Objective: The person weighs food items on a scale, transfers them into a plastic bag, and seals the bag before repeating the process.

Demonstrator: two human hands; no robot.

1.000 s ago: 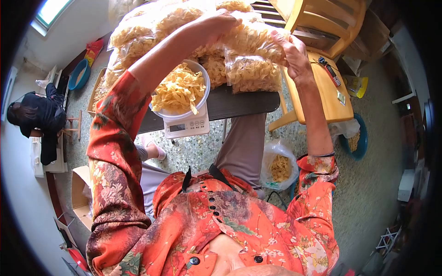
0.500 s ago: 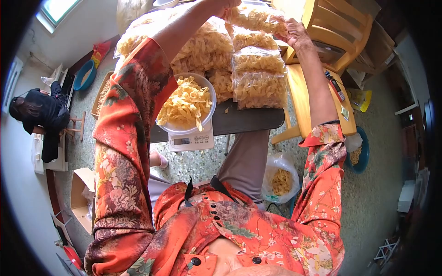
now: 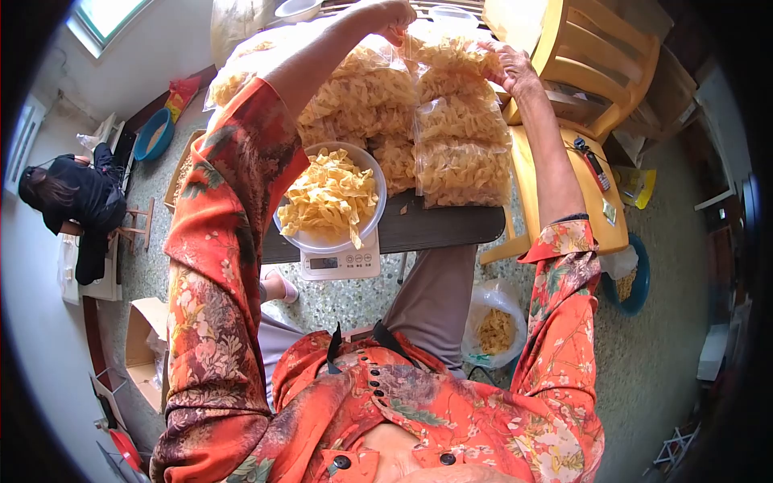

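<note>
My left hand (image 3: 393, 19) reaches across the table with its fingers pinched at the left end of a clear bag of pale yellow dried strips (image 3: 452, 53). At that bag's right end, my right hand (image 3: 513, 68) grips the plastic between thumb and fingers. The bag lies at the far end of a row of similar filled bags (image 3: 465, 173). Nearer to me, a round translucent bowl (image 3: 382, 187) heaped with loose yellow strips (image 3: 332, 191) rests on a white digital scale (image 3: 354, 265). The reading on the scale is too small to make out.
More filled bags (image 3: 354, 101) are piled left of the row on the dark table (image 3: 451, 225). A wooden chair (image 3: 555, 185) stands at the right, carrying small tools. An open bag of strips (image 3: 495, 330) sits on the floor. Another person (image 3: 80, 193) sits at far left.
The view has shifted, so the table sits lower in the picture. The held bag now lies flatter against the row, with both hands still at its ends.
</note>
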